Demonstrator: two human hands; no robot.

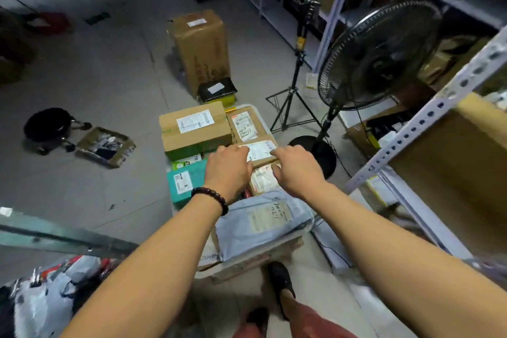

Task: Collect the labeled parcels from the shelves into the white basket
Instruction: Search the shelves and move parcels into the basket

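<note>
Both hands sit on a small labeled cardboard parcel [260,151] atop the pile in the white basket [263,251]. Left hand [230,167], beaded bracelet [211,198] on wrist, has fingers on parcel's left edge; right hand [297,168] on its right edge, so parcel is pinched between them. Basket packed w/ parcels: big brown box [192,129] far left, teal box [184,182] near left, grey poly mailer [263,223] nearest. Pedestal fan [380,55] just right of basket, metal shelving [428,118] beyond it.
</note>
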